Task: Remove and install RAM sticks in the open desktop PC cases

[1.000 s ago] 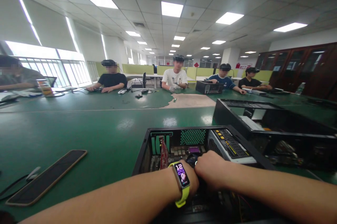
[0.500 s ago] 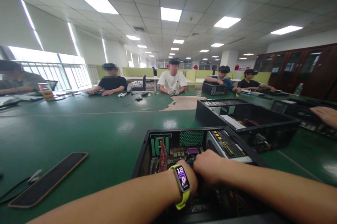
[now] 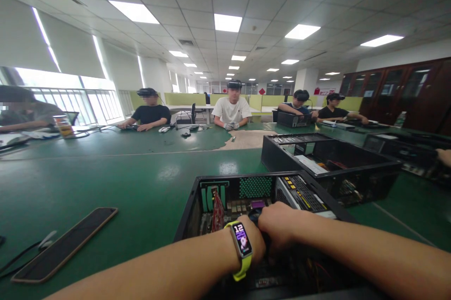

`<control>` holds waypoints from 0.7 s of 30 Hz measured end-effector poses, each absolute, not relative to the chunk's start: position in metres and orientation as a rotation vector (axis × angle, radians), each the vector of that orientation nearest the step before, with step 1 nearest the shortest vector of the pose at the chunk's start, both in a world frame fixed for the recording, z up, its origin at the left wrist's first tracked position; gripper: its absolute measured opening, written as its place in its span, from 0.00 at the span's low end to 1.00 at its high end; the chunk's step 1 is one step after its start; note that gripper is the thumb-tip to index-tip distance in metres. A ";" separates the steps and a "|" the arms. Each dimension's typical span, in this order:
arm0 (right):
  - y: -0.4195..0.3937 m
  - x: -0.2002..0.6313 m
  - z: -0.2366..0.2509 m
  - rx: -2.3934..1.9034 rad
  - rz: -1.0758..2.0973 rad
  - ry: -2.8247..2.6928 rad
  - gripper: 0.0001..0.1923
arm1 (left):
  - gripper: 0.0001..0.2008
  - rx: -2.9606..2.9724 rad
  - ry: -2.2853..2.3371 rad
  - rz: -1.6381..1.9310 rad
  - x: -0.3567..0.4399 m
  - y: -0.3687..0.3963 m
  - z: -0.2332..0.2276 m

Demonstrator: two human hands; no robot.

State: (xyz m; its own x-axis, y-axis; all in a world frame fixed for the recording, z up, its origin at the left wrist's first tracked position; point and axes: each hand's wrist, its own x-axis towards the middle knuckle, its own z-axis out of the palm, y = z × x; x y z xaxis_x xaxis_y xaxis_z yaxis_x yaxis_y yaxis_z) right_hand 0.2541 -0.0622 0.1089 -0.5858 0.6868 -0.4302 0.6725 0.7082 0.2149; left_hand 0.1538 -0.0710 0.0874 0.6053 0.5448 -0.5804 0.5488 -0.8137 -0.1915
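An open black computer case [image 3: 196, 199] lies on the green table [image 3: 141, 182] right in front of me. Inside it I see a red card [image 3: 217, 211], a purple part on the board [image 3: 258, 204] and a power supply with yellow labels [image 3: 303, 194]. My left hand [image 3: 256, 243], with a yellow-banded watch [image 3: 241, 240] on the wrist, reaches down into the case. My right hand [image 3: 280, 226] sits beside it, touching it, fingers curled down over a dark round part [image 3: 253, 216]. Both hands' fingers are hidden inside the case.
A second open case [image 3: 331, 161] stands to the right, a third [image 3: 405, 147] behind it. Another person's hand [image 3: 444, 155] shows at the right edge. A dark flat slab [image 3: 63, 243] and a cable [image 3: 21, 255] lie at left. Several people sit along the far side.
My hands have stayed in the case, barely shifting. My view has turned, so the neighbouring case sits farther off. The other person's hand at right has drawn back toward the edge.
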 end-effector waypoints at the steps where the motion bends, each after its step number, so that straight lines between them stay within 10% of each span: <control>1: -0.062 0.255 0.110 1.039 0.036 2.430 0.29 | 0.20 2.791 0.950 -1.059 0.155 -0.073 0.095; 14: -0.070 0.263 0.133 1.079 -0.113 2.541 0.25 | 0.28 2.755 1.063 -1.127 0.157 -0.066 0.077; 21: -0.165 0.307 0.163 1.175 -0.386 2.931 0.14 | 0.22 2.963 1.176 -0.561 0.110 -0.104 0.175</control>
State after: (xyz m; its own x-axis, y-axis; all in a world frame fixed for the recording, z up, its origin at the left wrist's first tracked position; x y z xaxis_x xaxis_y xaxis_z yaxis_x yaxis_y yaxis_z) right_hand 0.3072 -0.1651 0.1633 -0.7262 0.6854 -0.0532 0.6758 0.6976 -0.2381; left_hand 0.1100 -0.1044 0.1749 0.6768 0.6801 -0.2818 0.6471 -0.7321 -0.2128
